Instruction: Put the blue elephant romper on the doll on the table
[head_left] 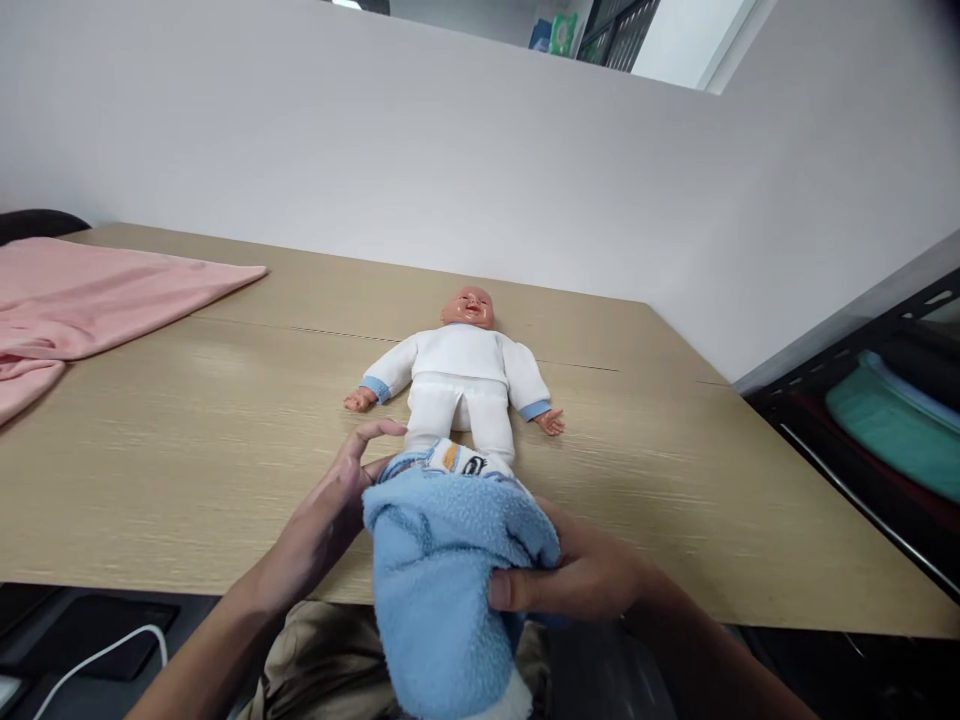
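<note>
A baby doll point(465, 350) in a white top with blue cuffs lies on its back on the table, head away from me. Its feet end is hidden by a blue fleece garment point(442, 580) with a printed white edge, which hangs over the table's near edge. My right hand point(585, 570) grips the garment's right side, thumb on the front and the other fingers hidden behind. At the garment's upper left, my left hand point(349, 480) has one finger stretched towards the doll's leg, apart from another that passes partly behind the fabric.
Pink cloth point(97, 290) lies on the left of the wooden table point(225, 440). A pale wall point(375, 150) stands behind. On the right, a black rack point(847, 500) holds folded green fabric point(892, 420). A white cable point(105, 655) runs below the table at lower left.
</note>
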